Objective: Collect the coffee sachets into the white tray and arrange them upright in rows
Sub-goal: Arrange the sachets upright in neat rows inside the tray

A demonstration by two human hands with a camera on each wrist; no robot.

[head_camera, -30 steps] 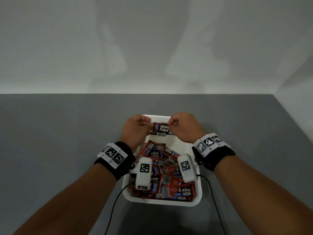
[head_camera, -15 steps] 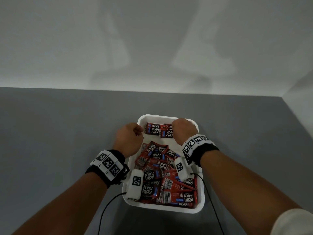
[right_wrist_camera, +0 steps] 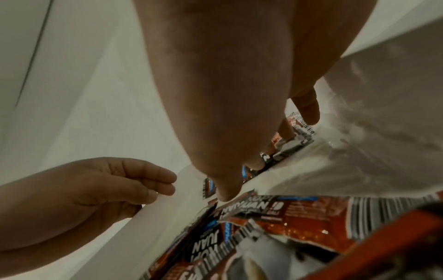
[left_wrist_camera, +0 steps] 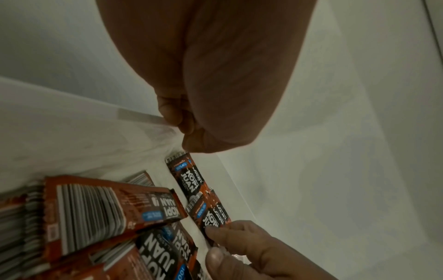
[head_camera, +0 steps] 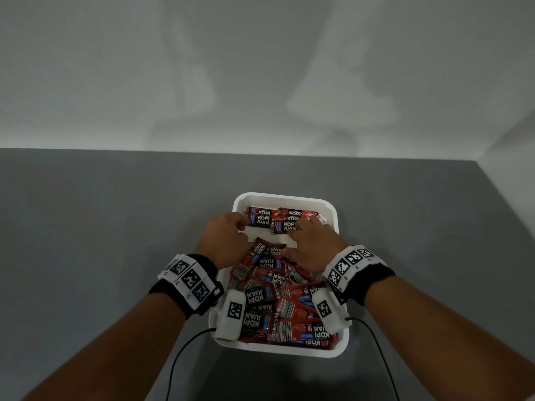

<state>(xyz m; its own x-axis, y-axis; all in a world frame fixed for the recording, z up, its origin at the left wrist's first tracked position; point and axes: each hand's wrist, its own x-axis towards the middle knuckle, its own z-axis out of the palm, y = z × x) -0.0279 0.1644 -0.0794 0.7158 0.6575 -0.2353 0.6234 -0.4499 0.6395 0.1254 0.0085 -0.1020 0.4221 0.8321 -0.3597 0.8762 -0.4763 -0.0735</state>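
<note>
A white tray (head_camera: pixel 285 197) sits mid-table. Along its far wall stand a few red and black coffee sachets (head_camera: pixel 262 219) on their long edges. Loose sachets (head_camera: pixel 278 296) lie heaped in the near part. My left hand (head_camera: pixel 240 227) is at the row's left end by the tray's left wall. In the right wrist view the left hand (right_wrist_camera: pixel 165 185) shows loosely curled fingers that hold nothing. My right hand (head_camera: pixel 298 228) lays straight fingers (right_wrist_camera: pixel 307 111) against the row's right sachets (right_wrist_camera: pixel 299 130). The left wrist view shows those fingers (left_wrist_camera: pixel 227 236) touching a standing sachet (left_wrist_camera: pixel 189 178).
The tray rests on a grey table (head_camera: pixel 101 227) that meets a white wall (head_camera: pixel 260 82) behind and another wall (head_camera: pixel 515 146) at the right. White wrist camera units (head_camera: pixel 231 314) hang over the loose heap. Black cables (head_camera: pixel 185 348) trail toward me.
A second ago both hands pinched one sachet above the tray's far end. It now stands in the far row; the left hand has let go and the right fingers have straightened onto the row.
</note>
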